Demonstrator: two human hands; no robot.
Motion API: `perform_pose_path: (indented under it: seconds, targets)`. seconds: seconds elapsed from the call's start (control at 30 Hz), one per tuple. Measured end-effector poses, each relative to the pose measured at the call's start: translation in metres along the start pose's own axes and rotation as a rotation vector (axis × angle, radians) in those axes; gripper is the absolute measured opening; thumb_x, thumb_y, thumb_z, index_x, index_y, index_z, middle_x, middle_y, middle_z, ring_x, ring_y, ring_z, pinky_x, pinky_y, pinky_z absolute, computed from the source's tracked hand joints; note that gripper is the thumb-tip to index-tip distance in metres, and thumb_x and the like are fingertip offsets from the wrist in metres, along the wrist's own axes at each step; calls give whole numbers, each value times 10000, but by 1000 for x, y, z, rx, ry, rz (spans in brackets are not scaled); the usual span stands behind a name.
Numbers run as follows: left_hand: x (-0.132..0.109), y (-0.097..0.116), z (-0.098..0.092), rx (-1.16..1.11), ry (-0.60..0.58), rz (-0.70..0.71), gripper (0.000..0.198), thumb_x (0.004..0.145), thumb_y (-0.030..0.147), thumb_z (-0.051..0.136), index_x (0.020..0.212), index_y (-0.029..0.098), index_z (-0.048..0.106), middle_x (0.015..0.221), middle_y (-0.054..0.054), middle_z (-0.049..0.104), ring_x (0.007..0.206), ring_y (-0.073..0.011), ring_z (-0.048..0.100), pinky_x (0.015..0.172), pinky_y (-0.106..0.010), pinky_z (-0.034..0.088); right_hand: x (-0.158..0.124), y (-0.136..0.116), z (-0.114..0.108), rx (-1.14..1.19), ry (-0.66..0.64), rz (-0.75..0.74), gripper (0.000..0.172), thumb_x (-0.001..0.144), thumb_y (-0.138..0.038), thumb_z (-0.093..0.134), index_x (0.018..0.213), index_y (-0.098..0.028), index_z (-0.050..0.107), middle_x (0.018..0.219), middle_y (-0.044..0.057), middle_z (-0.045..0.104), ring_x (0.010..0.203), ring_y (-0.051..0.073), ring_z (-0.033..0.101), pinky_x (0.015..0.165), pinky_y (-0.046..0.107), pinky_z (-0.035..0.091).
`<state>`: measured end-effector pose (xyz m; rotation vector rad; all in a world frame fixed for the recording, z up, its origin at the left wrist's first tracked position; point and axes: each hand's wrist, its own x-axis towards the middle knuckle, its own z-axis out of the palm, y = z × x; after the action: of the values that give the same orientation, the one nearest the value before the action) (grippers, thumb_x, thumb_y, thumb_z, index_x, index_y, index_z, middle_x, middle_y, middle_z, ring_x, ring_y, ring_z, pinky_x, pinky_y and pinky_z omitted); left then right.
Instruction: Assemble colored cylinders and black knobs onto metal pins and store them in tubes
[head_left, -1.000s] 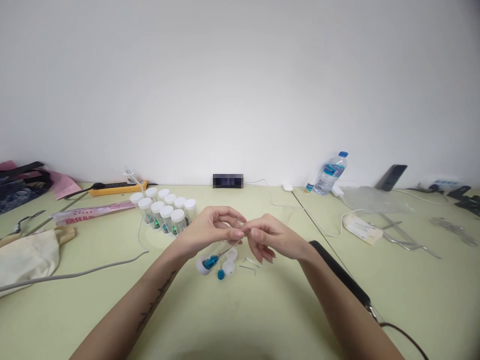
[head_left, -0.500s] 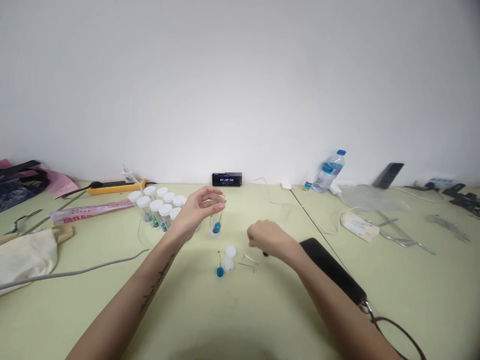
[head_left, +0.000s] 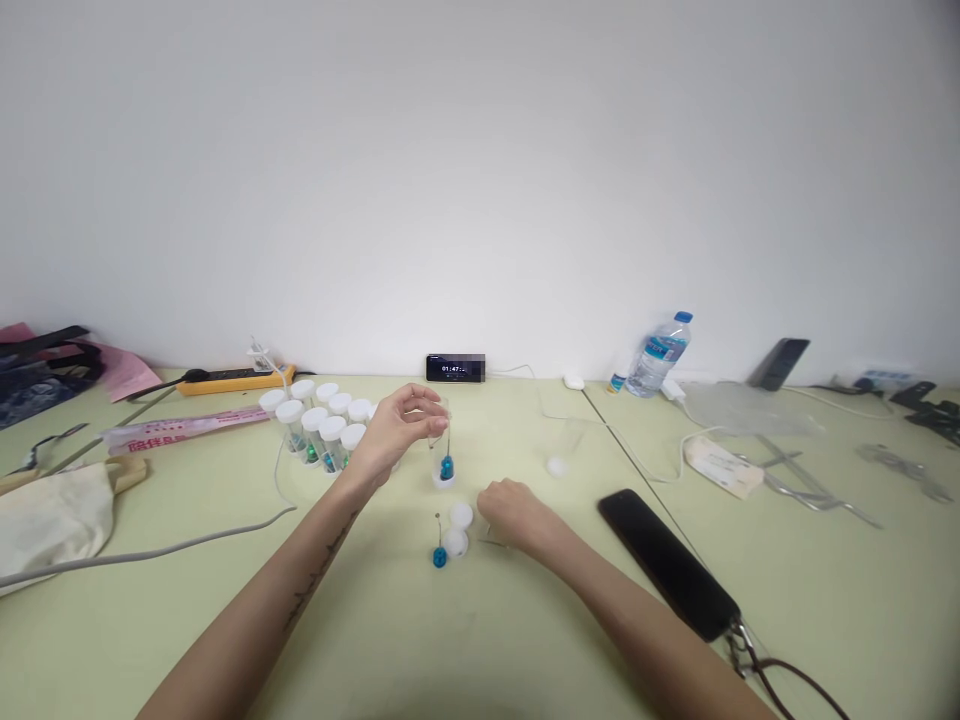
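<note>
My left hand point(head_left: 411, 422) has its fingers closed around the upper part of a clear tube point(head_left: 437, 470) with a white base. Inside that tube sits a blue ball-like piece point(head_left: 447, 468) with a thin metal stem. Nearer to me, my right hand point(head_left: 517, 512) is held low with curled fingers, over small bent metal keys point(head_left: 491, 543); whatever it grips is hidden. Just left of it lie one round white cap point(head_left: 461, 515) and another white cap point(head_left: 455, 543). Beside them is a loose blue piece point(head_left: 439, 557) with a stem.
Several capped tubes point(head_left: 322, 430) stand grouped at left. A clear tube point(head_left: 557, 464) stands right of centre. A black phone point(head_left: 667, 560) with a strap lies at right, a water bottle point(head_left: 660, 355) near the wall. A phone showing a timer point(head_left: 455, 368) leans at the back.
My right hand has moved left and slightly down, closer to the white caps, now over the metal keys. The standing clear tube behind it shows more plainly. My left hand keeps its hold.
</note>
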<state>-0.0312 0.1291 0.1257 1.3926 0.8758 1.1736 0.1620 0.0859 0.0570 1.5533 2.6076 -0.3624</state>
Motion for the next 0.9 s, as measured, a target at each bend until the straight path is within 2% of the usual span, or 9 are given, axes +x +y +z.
perform_pose_path:
  seconds: [0.1, 0.17, 0.23, 0.3, 0.37, 0.47, 0.57, 0.73, 0.9]
  targets:
    - [1, -1, -3, -29, -27, 18, 315, 693, 266, 747, 949, 174, 588, 850, -51, 679, 925, -243, 643, 761, -364, 505, -2, 6, -15, 54, -60, 13, 170, 908, -260, 570, 1025, -146, 616, 1018, 77, 637, 846, 167, 630, 735, 326, 536]
    - [1, -1, -4, -2, -45, 15, 317, 698, 258, 745, 974, 173, 614, 876, -61, 690, 939, -238, 641, 799, -366, 499, -5, 12, -32, 126, -36, 10, 61, 872, -174, 596, 850, -128, 630, 810, 66, 663, 698, 156, 635, 626, 284, 529]
    - [0, 0, -3, 33, -67, 4, 340, 681, 238, 760, 992, 173, 642, 926, -76, 703, 950, -230, 640, 839, -358, 488, -11, 17, -51, 211, 34, -6, 101, 869, -99, 533, 809, -151, 595, 709, 40, 656, 633, 148, 637, 557, 253, 509]
    - [-2, 1, -2, 43, -108, -9, 366, 663, 225, 772, 1009, 181, 663, 981, -83, 710, 965, -225, 639, 870, -348, 479, -19, 20, -68, 320, 137, -38, 145, 909, -103, 439, 941, -186, 554, 784, 20, 667, 691, 132, 660, 598, 238, 523]
    - [-3, 2, 0, 43, -163, -21, 381, 656, 216, 775, 1023, 196, 676, 1002, -77, 714, 987, -227, 635, 879, -340, 479, -26, 20, -82, 572, 305, -106, 143, 932, -156, 415, 1018, -207, 517, 825, 11, 660, 729, 130, 675, 664, 260, 548]
    - [-5, 3, 2, 54, -234, -42, 384, 663, 206, 761, 1040, 216, 689, 992, -64, 721, 989, -234, 636, 852, -334, 492, -33, 13, -92, 1003, 540, -226, 68, 918, -243, 489, 949, -200, 531, 841, 25, 648, 744, 160, 691, 700, 320, 576]
    - [-7, 4, 4, 58, -286, -62, 390, 668, 195, 751, 1053, 223, 694, 983, -60, 726, 972, -237, 642, 837, -341, 500, -38, 2, -94, 1191, 677, -281, 73, 908, -266, 528, 915, -193, 530, 870, 42, 666, 791, 182, 698, 703, 337, 583]
    - [-11, 8, 11, 42, -411, -66, 416, 612, 148, 785, 1019, 203, 712, 1009, -77, 729, 1011, -263, 633, 827, -344, 507, -44, -12, -91, 1049, 729, -310, 49, 904, -231, 536, 909, -193, 566, 912, 53, 692, 723, 159, 684, 524, 239, 513]
    - [-14, 11, 14, 24, -402, -44, 387, 599, 134, 784, 975, 203, 726, 990, -79, 736, 1006, -273, 643, 850, -362, 500, -41, -15, -87, 709, 745, -278, 121, 885, -203, 538, 902, -215, 657, 860, 35, 684, 713, 150, 620, 561, 253, 478]
